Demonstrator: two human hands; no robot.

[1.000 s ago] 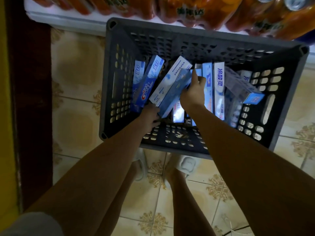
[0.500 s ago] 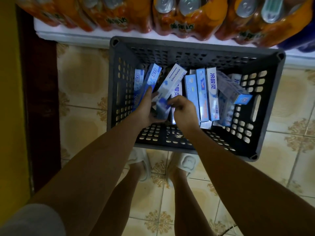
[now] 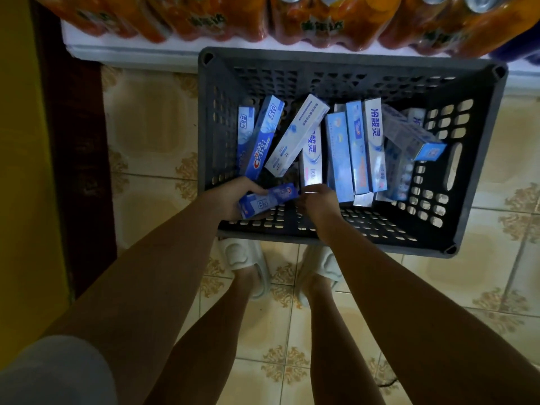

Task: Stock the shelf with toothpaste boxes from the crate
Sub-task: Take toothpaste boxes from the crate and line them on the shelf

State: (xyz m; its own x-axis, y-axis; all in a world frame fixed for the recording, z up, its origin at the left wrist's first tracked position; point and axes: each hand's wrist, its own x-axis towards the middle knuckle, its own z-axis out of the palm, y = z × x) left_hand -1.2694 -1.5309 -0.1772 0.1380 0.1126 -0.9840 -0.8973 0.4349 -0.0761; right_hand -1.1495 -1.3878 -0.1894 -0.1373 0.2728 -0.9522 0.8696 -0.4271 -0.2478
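At nine o'clock in the grey crate [image 3: 473, 182], the left hand [image 3: 230, 200] wraps its fingers round a blue toothpaste box [image 3: 267, 200] lying crosswise. Just to the right, the right hand [image 3: 317, 201] curls at that box's end; whether it grips anything I cannot tell. More toothpaste boxes [image 3: 359, 147] lean toward twelve and three o'clock.

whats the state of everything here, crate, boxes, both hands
crate: on the tiled floor, open-topped, partly filled
blue toothpaste box: lifted, lying crosswise, held by the left hand
left hand: fingers curled round the blue box
right hand: at the blue box's end; grip unclear
white toothpaste box: leaning diagonally on the others
upright toothpaste boxes: standing on end in a row
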